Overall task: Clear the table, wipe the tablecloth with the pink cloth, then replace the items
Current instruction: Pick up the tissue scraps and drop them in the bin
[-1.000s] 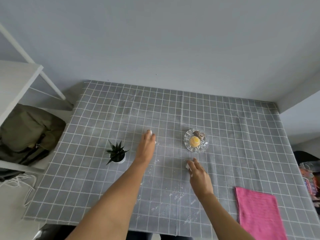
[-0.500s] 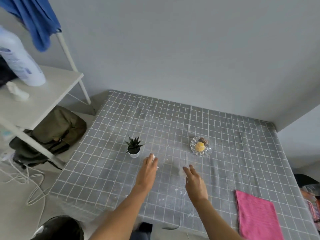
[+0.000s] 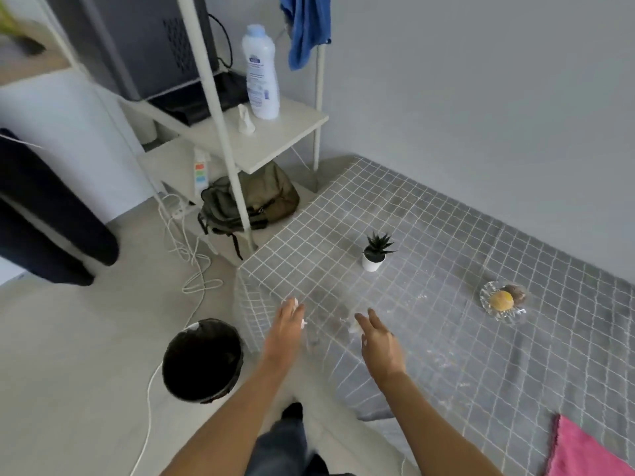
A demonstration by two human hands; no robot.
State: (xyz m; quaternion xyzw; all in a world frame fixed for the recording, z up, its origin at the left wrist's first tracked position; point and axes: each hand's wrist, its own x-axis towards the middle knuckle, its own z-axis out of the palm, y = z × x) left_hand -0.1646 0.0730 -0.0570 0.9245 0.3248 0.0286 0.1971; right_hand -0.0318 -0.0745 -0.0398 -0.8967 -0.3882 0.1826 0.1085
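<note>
A grey grid tablecloth covers the table, with white specks scattered near its left corner. On it stand a small potted plant and a glass dish with a yellow and a brown piece in it. The pink cloth lies at the front right edge. My left hand hovers over the table's left corner, pinching a small white scrap. My right hand is beside it over the cloth, a white scrap at its fingertips.
A black-lined bin stands on the floor just left of the table corner. Behind it are a white shelf rack with a white bottle, a hanging blue cloth, an olive backpack and loose cables.
My view has swung left toward the floor and shelf. Both hands have moved from the middle of the table to its left corner, near the bin, still with the white scraps.
</note>
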